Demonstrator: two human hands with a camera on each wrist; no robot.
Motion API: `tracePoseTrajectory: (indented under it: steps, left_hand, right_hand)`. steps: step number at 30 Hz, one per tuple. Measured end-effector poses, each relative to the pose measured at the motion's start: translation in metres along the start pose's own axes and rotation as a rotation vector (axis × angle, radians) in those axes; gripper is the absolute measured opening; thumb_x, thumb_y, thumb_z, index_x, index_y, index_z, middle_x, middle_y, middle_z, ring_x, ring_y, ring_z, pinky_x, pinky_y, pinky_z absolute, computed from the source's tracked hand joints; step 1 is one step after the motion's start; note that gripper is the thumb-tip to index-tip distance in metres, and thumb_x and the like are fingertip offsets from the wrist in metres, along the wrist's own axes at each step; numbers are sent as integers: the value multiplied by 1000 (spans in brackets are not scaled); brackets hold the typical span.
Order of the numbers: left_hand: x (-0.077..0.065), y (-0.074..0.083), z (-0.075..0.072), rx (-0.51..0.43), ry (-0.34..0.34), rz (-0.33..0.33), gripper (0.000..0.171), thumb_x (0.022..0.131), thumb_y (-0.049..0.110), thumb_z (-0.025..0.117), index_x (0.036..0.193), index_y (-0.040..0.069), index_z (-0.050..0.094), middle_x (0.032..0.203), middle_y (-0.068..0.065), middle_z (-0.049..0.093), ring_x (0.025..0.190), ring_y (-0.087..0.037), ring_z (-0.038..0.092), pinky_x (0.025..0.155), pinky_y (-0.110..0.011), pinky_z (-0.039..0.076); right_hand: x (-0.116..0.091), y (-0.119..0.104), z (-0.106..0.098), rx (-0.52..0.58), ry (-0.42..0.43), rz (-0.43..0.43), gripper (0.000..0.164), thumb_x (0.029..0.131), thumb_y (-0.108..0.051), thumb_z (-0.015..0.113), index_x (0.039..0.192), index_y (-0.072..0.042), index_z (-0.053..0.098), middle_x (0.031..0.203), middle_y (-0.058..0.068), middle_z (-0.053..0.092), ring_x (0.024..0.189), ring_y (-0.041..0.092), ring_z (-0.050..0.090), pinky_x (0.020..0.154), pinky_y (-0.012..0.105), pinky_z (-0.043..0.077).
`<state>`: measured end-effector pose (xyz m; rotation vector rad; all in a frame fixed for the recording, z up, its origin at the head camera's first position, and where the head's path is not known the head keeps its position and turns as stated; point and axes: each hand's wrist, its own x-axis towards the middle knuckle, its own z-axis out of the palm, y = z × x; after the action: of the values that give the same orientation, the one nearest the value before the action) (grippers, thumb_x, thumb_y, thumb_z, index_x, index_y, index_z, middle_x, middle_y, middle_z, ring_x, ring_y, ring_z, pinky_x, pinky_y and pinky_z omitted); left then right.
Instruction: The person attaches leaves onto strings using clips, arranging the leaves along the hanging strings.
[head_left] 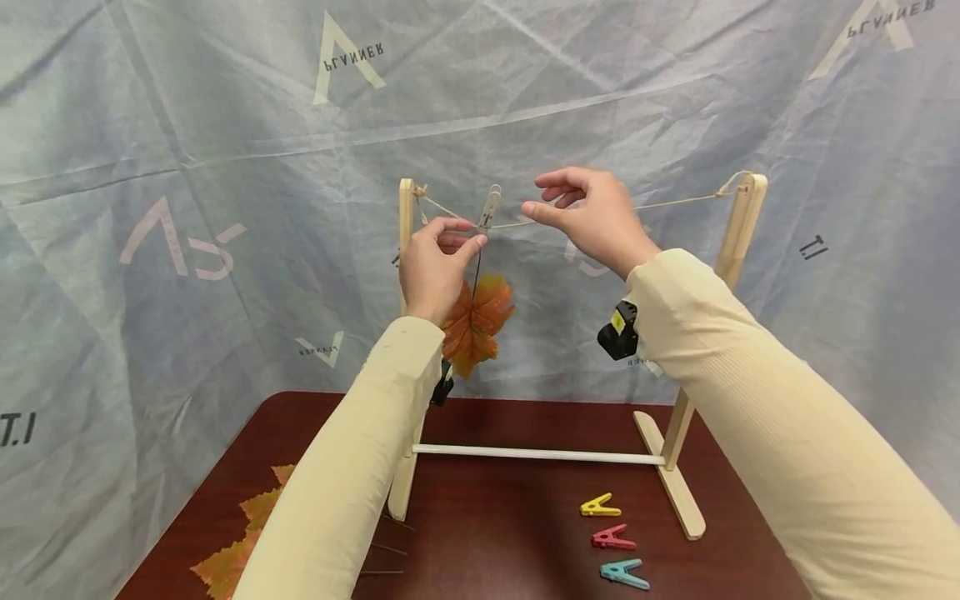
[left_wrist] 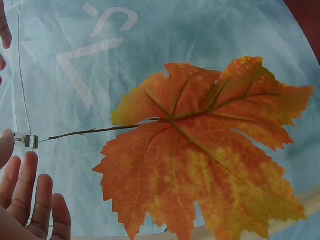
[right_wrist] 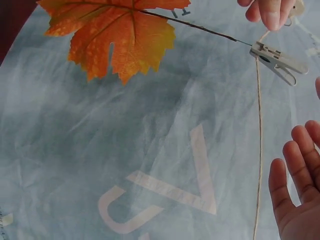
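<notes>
An orange maple leaf (head_left: 477, 325) hangs by its thin dark stem (left_wrist: 95, 131) from a pale clothespin (right_wrist: 274, 59). The clothespin bites the twine (head_left: 678, 202) and the stem's tip together, its handles pointing up. My left hand (head_left: 437, 267) is right beside the clothespin, fingers loosely extended with a gap to the thumb; whether a fingertip touches it I cannot tell. To the right of the clothespin, my right hand (head_left: 592, 212) hovers by the twine, fingers relaxed and holding nothing.
A wooden frame with two posts (head_left: 738, 225) and a white crossbar (head_left: 536, 453) stands on the dark red table (head_left: 510, 525). Yellow (head_left: 600, 505), red (head_left: 613, 537) and blue (head_left: 624, 573) clothespins lie at the front right. More leaves (head_left: 228, 567) lie at left, partly behind my sleeve.
</notes>
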<state>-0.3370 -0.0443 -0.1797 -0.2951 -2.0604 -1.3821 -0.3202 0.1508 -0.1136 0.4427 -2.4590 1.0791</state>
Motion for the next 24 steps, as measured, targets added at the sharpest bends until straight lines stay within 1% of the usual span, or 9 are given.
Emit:
tracePoseTrajectory:
  steps: [9, 16, 20, 24]
  left_hand:
    - [-9, -4, -7, -48, -19, 58, 28, 92, 23, 79, 114, 7, 75, 98, -10, 76, 91, -23, 71, 83, -35, 53]
    - [-18, -2, -11, -95, -49, 75, 27, 92, 20, 79, 114, 6, 75, 98, -11, 76, 92, -23, 69, 82, -35, 52]
    - [-25, 2, -12, -101, -90, 99, 25, 91, 20, 79, 113, 7, 75, 97, -10, 75, 92, -21, 67, 79, -34, 51]
    - [-32, 4, -13, -101, -134, 125, 25, 91, 19, 79, 113, 7, 75, 97, -10, 74, 92, -20, 67, 82, -31, 51]
  right_hand:
    - [-23, 14, -13, 9, 91, -5, 48, 98, -43, 66, 137, -15, 65, 120, 3, 65, 110, 16, 56, 88, 34, 43]
    - [-36, 23, -14, 9, 172, -43, 43, 97, -42, 68, 130, -14, 70, 112, 2, 67, 102, 12, 57, 83, 28, 42]
    - [-45, 27, -15, 21, 177, -51, 41, 98, -40, 68, 129, -13, 70, 113, 3, 67, 101, 11, 57, 79, 27, 43]
    - [-58, 33, -18, 25, 166, -33, 43, 98, -41, 68, 130, -13, 70, 113, 2, 67, 102, 11, 58, 77, 27, 43]
